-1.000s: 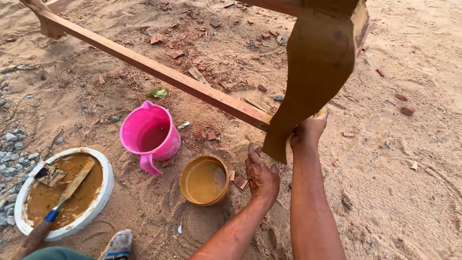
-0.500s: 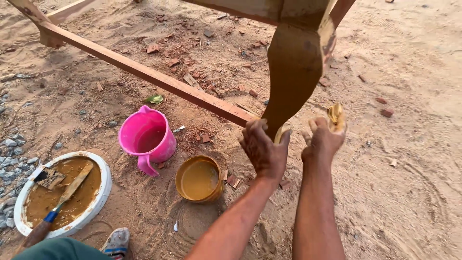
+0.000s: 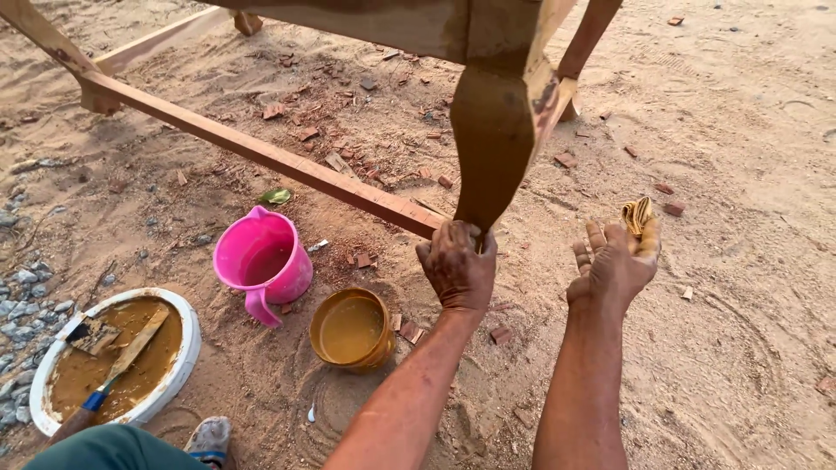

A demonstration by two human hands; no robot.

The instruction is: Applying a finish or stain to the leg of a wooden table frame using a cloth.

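Observation:
A curved wooden furniture leg (image 3: pixel 496 130), coated brown, tapers down to the sand. My left hand (image 3: pixel 457 265) is stained brown and closes around the leg's lower tip. My right hand (image 3: pixel 614 261) hovers to the right of the leg, palm up, with a small folded yellowish piece of sandpaper (image 3: pixel 637 215) pinched at the fingertips. A long reddish wooden rail (image 3: pixel 261 152) joins the leg near my left hand.
A small round tub of brown liquid (image 3: pixel 350 329) sits on the sand beside a pink plastic jug (image 3: pixel 261 261). A white basin (image 3: pixel 178 376) holds brown paste and a blue-handled brush (image 3: pixel 113 379). Brick chips litter the ground; grey gravel (image 3: pixel 26 287) lies left. My shoe (image 3: pixel 209 438) shows below.
The view has tilted up and the leg sits higher in frame. My left hand rose to grip the leg's tip. My right hand drew away to the right with the sandpaper.

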